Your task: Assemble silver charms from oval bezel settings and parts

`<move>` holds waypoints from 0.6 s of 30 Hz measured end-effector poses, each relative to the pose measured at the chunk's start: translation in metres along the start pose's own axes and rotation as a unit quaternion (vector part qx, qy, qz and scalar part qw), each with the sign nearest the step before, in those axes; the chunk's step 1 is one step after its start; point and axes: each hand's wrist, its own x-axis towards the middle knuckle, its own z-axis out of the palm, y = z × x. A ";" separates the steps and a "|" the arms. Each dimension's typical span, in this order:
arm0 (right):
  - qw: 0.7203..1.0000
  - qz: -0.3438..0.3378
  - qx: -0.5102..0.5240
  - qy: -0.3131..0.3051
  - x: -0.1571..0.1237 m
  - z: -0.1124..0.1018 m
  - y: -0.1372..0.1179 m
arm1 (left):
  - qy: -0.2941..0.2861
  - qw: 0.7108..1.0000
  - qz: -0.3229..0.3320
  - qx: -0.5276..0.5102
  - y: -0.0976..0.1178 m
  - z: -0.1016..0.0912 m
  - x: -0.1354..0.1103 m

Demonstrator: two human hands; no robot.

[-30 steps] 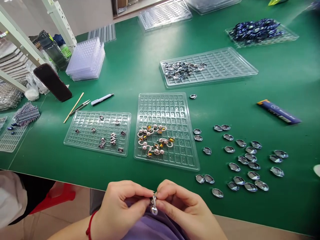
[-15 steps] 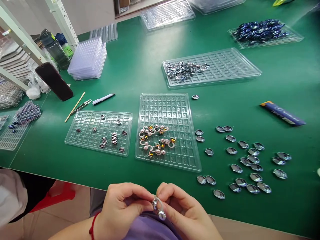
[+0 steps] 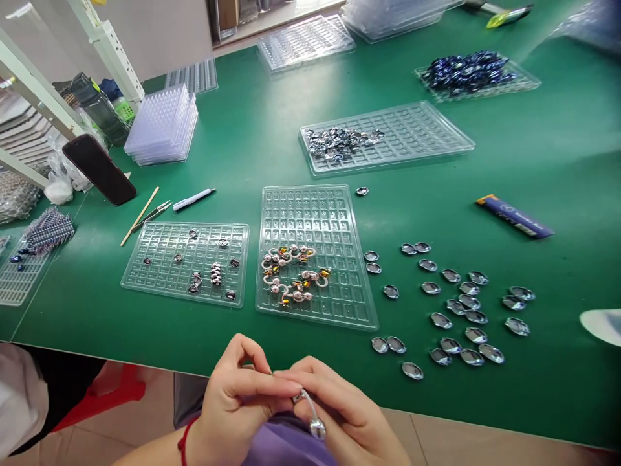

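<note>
Left hand point(image 3: 237, 404), right hand point(image 3: 352, 421) close together, just below table edge, over purple cloth point(image 3: 286, 446). Fingers of both pinched shut on small silver ring piece point(image 3: 314, 417). On green table point(image 3: 242, 149): clear tray point(image 3: 315, 207) with pink, gold bits. Loose silver ovals point(image 3: 469, 301) to its right. Far back, blue stones point(image 3: 466, 68).
</note>
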 end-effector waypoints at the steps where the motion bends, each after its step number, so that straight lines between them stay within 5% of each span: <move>1: 1.000 -0.009 -0.013 -0.001 0.001 0.000 -0.001 | -0.003 1.000 0.006 0.002 -0.001 0.000 0.000; 5: 0.995 -0.066 -0.070 0.008 0.004 0.000 -0.006 | -0.041 0.999 0.027 -0.009 -0.002 0.000 0.001; 12: 0.979 -0.157 -0.072 0.109 0.007 0.010 -0.008 | -0.078 0.995 0.055 -0.005 -0.004 0.005 0.000; 18: 0.974 -0.175 -0.122 0.071 0.008 0.003 -0.009 | -0.113 0.992 0.046 0.015 0.002 -0.002 0.005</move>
